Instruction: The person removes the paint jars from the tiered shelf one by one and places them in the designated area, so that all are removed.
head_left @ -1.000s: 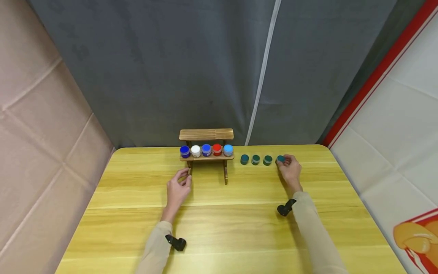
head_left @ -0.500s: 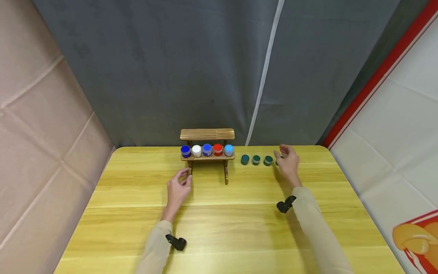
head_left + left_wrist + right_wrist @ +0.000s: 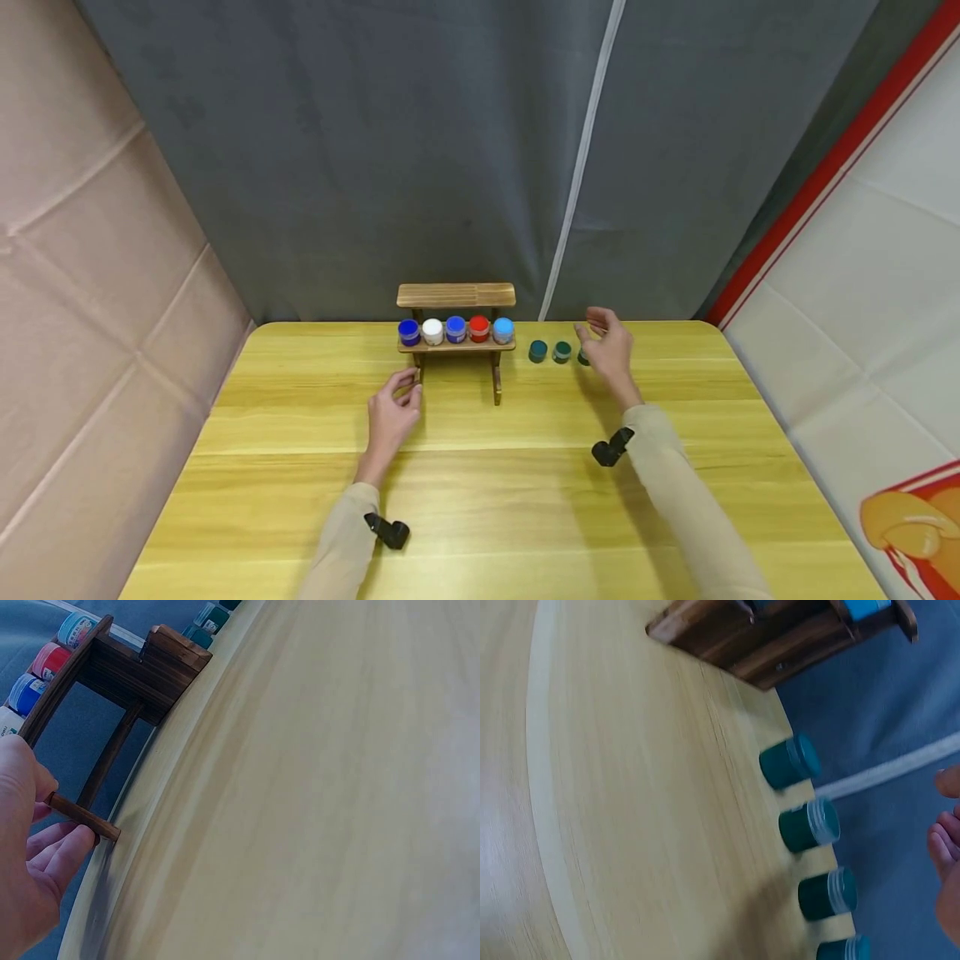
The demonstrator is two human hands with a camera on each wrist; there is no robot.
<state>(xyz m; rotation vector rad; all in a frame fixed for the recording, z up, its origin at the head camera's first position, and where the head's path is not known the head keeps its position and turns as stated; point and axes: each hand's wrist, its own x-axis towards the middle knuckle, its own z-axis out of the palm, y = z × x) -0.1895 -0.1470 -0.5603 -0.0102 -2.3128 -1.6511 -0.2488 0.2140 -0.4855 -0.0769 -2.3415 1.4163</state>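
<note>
A small wooden bench-shaped rack (image 3: 457, 348) stands at the table's back edge. On its seat sit a dark blue paint jar (image 3: 408, 333), a white one (image 3: 432, 332), a blue one (image 3: 456, 330), a red one (image 3: 479, 329) and a light blue one (image 3: 503, 332). My left hand (image 3: 390, 421) pinches the rack's left foot bar (image 3: 82, 816) between thumb and fingers. Right of the rack, several green paint jars (image 3: 808, 826) stand upright in a row on the table. My right hand (image 3: 611, 358) hovers over the row's right end, holding nothing and partly hiding the jars there.
The light wood table (image 3: 480, 500) ends at a grey curtain (image 3: 337, 167) behind the rack. A pale padded wall (image 3: 112, 333) rises at the left, a white and red panel (image 3: 862, 292) at the right. Each sleeve carries a black wrist camera (image 3: 387, 531).
My right hand has let go of the rightmost green jar, lifted, and moved left above the row. The left hand stays at the rack's foot.
</note>
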